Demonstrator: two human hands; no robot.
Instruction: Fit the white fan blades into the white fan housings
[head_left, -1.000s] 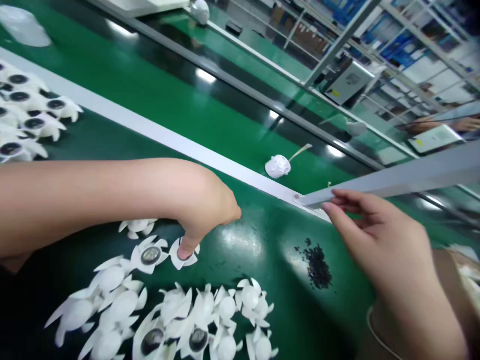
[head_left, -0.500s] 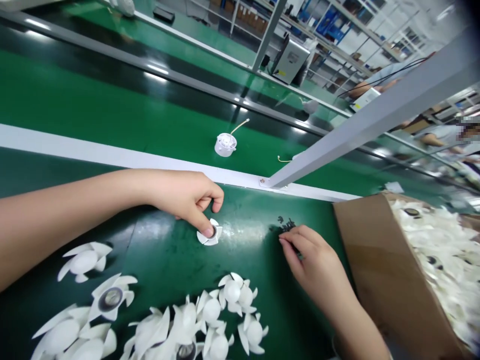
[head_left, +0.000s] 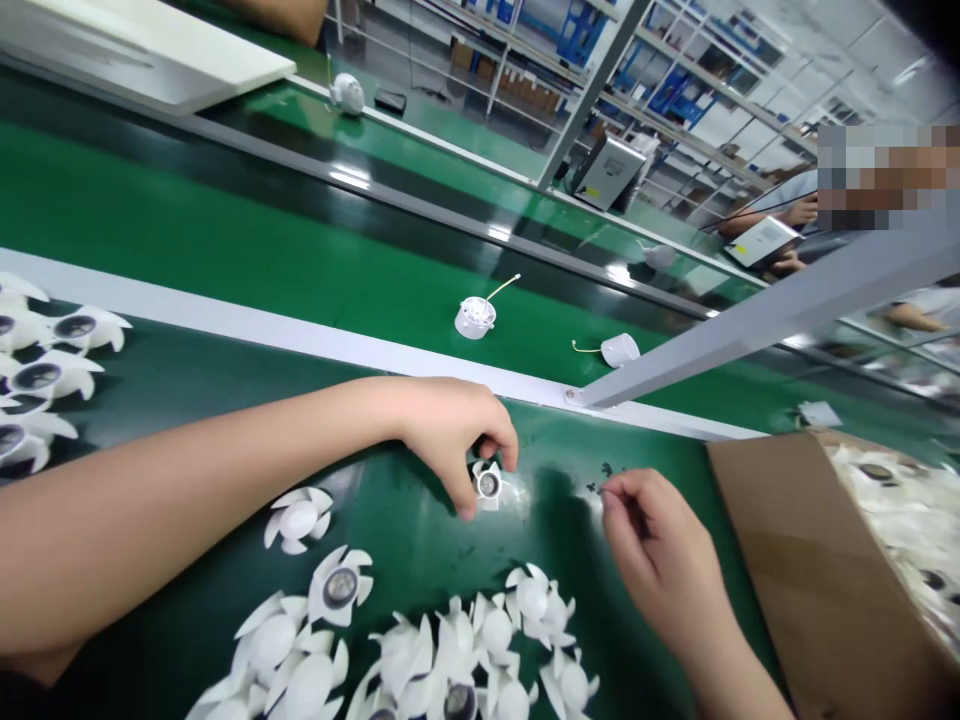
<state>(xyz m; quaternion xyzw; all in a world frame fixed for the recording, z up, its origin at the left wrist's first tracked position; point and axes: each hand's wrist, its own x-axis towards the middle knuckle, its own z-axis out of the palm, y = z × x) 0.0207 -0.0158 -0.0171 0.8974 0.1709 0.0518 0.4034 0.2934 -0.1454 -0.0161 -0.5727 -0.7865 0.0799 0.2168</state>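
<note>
My left hand [head_left: 469, 435] curves its thumb and fingers around the edges of a small white fan wheel [head_left: 489, 486], which lies on the green table with its open hub facing up. To the right, my right hand [head_left: 660, 545] pinches thumb and forefinger together beside a few tiny black pieces [head_left: 607, 468]. Whatever sits between those fingertips is too small to make out. Nearer me lie several more white fan wheels [head_left: 480, 640], some hub up and some dome up, with a separate one [head_left: 298, 520] below my left forearm.
A cardboard box [head_left: 795, 560] full of white parts stands at the right. Beyond a white rail [head_left: 322, 345], a white round housing [head_left: 474, 318] with a wire and another housing [head_left: 619, 350] lie on the green belt. A slanted grey post [head_left: 712, 320] rises at right. More fan wheels [head_left: 45, 375] lie at left.
The view has swung left. My left thumb has moved off the fan wheel's hub to its edge. My right hand has lifted slightly from the black pieces, its fingertips still pinched.
</note>
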